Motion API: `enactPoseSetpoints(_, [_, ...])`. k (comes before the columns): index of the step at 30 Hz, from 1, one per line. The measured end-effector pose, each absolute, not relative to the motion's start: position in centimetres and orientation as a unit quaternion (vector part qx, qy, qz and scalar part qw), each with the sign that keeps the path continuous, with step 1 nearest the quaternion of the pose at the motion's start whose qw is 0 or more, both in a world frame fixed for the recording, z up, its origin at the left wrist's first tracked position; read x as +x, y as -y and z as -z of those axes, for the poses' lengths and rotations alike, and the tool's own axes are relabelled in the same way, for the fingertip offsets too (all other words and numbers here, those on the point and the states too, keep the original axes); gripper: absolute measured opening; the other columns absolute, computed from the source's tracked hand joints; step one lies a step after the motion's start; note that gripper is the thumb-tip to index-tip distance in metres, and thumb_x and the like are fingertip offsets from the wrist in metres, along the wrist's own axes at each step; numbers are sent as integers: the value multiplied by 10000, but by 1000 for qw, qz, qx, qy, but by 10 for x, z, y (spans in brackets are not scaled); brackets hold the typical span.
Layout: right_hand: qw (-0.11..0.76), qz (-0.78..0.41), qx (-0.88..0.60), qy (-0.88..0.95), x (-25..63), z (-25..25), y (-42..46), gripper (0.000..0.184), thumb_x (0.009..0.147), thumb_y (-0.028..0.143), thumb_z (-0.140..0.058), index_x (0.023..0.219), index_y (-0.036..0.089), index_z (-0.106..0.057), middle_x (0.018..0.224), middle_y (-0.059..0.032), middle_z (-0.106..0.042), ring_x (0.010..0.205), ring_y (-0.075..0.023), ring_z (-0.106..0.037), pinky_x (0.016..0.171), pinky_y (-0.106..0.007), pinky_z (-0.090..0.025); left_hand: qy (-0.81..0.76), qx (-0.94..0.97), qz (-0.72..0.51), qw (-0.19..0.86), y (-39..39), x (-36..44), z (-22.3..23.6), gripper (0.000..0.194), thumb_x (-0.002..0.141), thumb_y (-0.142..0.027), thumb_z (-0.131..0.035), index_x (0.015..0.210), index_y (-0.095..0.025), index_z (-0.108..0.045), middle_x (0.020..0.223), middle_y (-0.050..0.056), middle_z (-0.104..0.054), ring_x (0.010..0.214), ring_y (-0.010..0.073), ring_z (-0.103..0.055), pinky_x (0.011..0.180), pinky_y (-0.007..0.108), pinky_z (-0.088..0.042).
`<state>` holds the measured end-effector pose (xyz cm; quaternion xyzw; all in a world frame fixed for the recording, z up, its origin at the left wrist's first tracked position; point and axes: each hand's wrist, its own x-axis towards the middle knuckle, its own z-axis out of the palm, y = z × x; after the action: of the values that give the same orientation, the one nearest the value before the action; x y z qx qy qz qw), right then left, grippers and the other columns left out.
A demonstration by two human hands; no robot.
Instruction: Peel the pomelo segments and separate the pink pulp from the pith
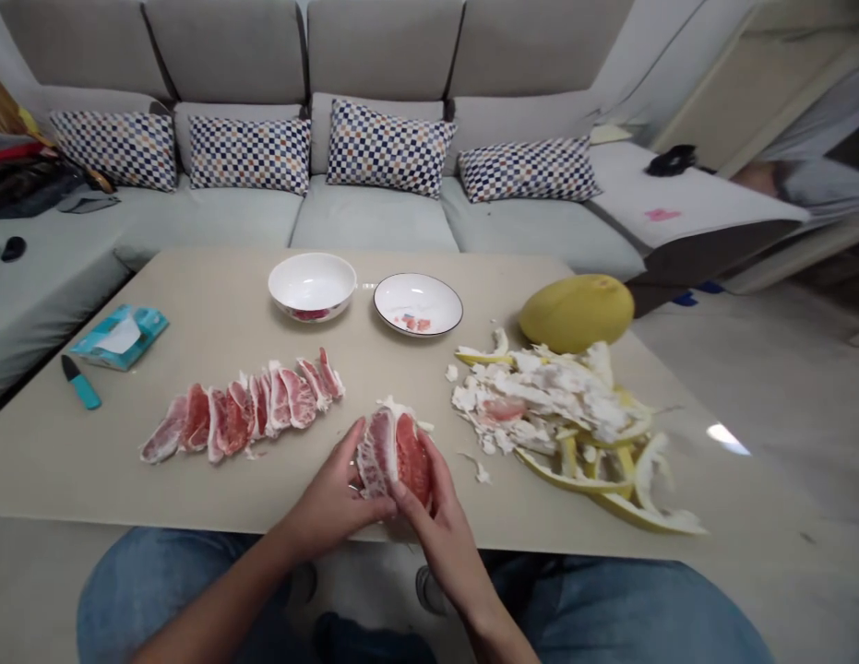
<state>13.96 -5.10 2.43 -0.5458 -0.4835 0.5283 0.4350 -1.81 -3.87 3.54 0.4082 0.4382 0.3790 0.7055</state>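
Between my two hands, at the table's near edge, is a chunk of peeled red pomelo (396,452) with white membrane on its left part and bare red flesh on its right. My left hand (339,493) grips its left side, thumb low in front. My right hand (435,503) is wrapped round the right side, its thumb pressing on the front near the middle. To the left lies a row of separated pomelo segments (239,410). On the right is a heap of white pith (540,397) and yellow peel (574,475).
A whole yellow pomelo (577,314) sits behind the peel. Farther back stand a white bowl (313,277) and a plate (419,300) with small red bits. A tissue pack (121,337) and a teal-handled knife (81,383) lie at left. Beyond is a sofa (374,217); a person (817,166) is at right.
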Motion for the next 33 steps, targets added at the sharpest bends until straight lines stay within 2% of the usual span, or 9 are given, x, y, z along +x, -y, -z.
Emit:
enactPoseSetpoints(3, [379,-568,-502,530,151,-28,51,800,830,428,-624,1498,264,-216,1583,-56,-213,1449,-232,-204,1172,-431,-226,-401,366,-364,757,29,-26,-28,1060,687,-249,-807,1512,-251,-141,1403,167,-511,1165,325,-587,948,427,-488])
enactPoseSetpoints(7, [326,-588,-453,586,160,-30,49,879,796,315,-654,1519,270,-155,1592,-36,-170,1453,-221,-189,1181,-430,-184,-364,356,-395,765,23,-35,-23,792,711,-277,-789,1404,-236,-407,1387,120,-537,1219,315,-546,990,388,-460])
enactPoseSetpoints(10, [315,-566,-464,604,161,-26,47,810,812,265,-628,1508,270,-215,1579,-39,-224,1443,-220,-228,1180,-429,-190,-381,345,-377,771,23,-39,-23,651,768,-336,-733,1351,-233,-462,1313,121,-589,1092,286,-621,845,362,-536])
enactPoseSetpoints(13, [310,-541,-489,610,160,-21,45,763,827,267,-620,1497,261,-255,1543,-70,-316,1404,-241,-326,1155,-447,-258,-408,330,-325,787,23,-43,-24,611,799,-402,-685,1340,-233,-456,1239,138,-621,898,254,-674,658,346,-569])
enactPoseSetpoints(15, [309,-531,-494,615,159,-20,44,781,812,267,-643,1494,254,-261,1509,-89,-379,1362,-256,-396,1131,-460,-302,-415,314,-318,793,23,-44,-24,599,802,-422,-675,1327,-225,-463,1231,145,-618,879,251,-676,658,367,-573])
enactPoseSetpoints(18, [311,-525,-493,620,156,-20,44,805,786,258,-671,1488,239,-276,1472,-110,-433,1319,-273,-450,1104,-472,-342,-403,287,-348,797,24,-41,-22,579,797,-397,-691,1309,-226,-482,1265,140,-601,993,282,-660,764,393,-556])
enactPoseSetpoints(26, [324,-534,-481,615,158,-22,44,795,781,297,-691,1473,217,-306,1503,-125,-381,1336,-270,-434,1097,-435,-370,-327,308,-396,801,29,-41,-21,777,698,-238,-796,1378,-232,-420,1432,127,-490,1334,327,-425,1057,419,-388])
enactPoseSetpoints(30, [321,-541,-485,607,160,-25,43,779,778,280,-673,1466,213,-314,1482,-131,-412,1297,-271,-481,1067,-437,-413,-295,310,-403,809,30,-41,-17,926,647,-166,-825,1426,-261,-332,1516,115,-378,1396,305,-335,1115,414,-323])
enactPoseSetpoints(33, [321,-511,-486,633,160,-22,44,810,749,230,-672,1471,219,-305,1487,-125,-405,1318,-281,-453,1092,-463,-377,-322,306,-402,801,32,-39,-12,986,644,-166,-828,1451,-261,-269,1525,124,-361,1394,294,-340,1119,401,-316])
